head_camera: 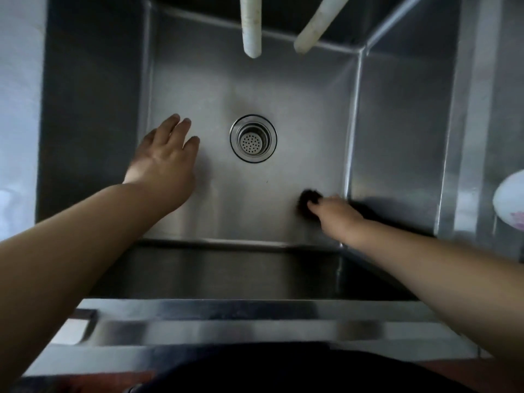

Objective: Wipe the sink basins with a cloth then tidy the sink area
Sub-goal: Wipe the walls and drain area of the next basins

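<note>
Near the front right corner of the square stainless-steel sink basin [255, 89], the right hand [336, 211] presses a small dark bunched cloth [309, 199] against the basin floor, close to the right wall. Its fingers curl over the wad and cover most of it, and motion blur hides just how they lie; only a dark rounded lump shows past the fingertips. The left hand [164, 154] is spread with straight fingers and holds nothing, its palm low over the floor by the left wall; whether it touches the steel cannot be told. The round perforated metal drain strainer [253, 139] sits mid-floor between the two hands, well apart from each.

The cloth looks soft and light, so it should crumple to any shape and is best gathered into the palm with the fingers pressing down from above. The smooth steel will probably let it slide easily, more so if wet. Two white hose ends [251, 26] hang over the back edge.
</note>
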Tool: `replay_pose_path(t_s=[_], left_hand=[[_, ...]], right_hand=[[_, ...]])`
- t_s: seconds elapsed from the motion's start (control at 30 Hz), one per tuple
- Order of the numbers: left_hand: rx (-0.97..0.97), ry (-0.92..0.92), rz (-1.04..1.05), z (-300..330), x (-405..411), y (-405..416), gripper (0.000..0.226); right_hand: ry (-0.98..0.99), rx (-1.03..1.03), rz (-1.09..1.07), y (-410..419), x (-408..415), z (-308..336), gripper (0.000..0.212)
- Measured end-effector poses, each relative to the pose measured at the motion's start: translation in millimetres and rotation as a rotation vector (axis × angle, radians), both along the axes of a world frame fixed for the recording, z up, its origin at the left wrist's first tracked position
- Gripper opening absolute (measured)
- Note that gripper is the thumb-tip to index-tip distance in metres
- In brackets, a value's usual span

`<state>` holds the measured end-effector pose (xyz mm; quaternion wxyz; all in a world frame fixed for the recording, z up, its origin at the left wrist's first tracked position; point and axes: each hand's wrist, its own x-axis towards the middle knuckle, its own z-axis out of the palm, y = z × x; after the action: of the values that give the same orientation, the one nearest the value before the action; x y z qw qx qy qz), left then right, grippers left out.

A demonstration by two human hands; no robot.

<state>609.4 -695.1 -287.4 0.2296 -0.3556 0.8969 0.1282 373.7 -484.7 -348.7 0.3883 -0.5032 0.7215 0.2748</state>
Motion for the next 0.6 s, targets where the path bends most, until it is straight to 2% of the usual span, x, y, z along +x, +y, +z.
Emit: replay_pose_path(t_s=[0.13, 0.23, 0.5, 0.6], left_hand=[[0.009, 0.028, 0.029, 18, 10, 5, 0.058], [0.034, 0.018, 0.069, 23, 19, 6, 0.056], [0.075, 0.005, 0.134, 23, 25, 6, 0.058], [0.081, 0.018, 0.128, 19, 21, 8, 0.059]], right_hand=[[-0.307, 0.347, -0.402, 24, 19, 35, 0.026], [-0.438, 0.386, -0.556, 27, 36, 44, 0.040], [-0.786, 0.309, -0.506, -47, 151, 45, 0.041], [-0.901, 0.275, -0.435, -63, 169, 55, 0.043]])
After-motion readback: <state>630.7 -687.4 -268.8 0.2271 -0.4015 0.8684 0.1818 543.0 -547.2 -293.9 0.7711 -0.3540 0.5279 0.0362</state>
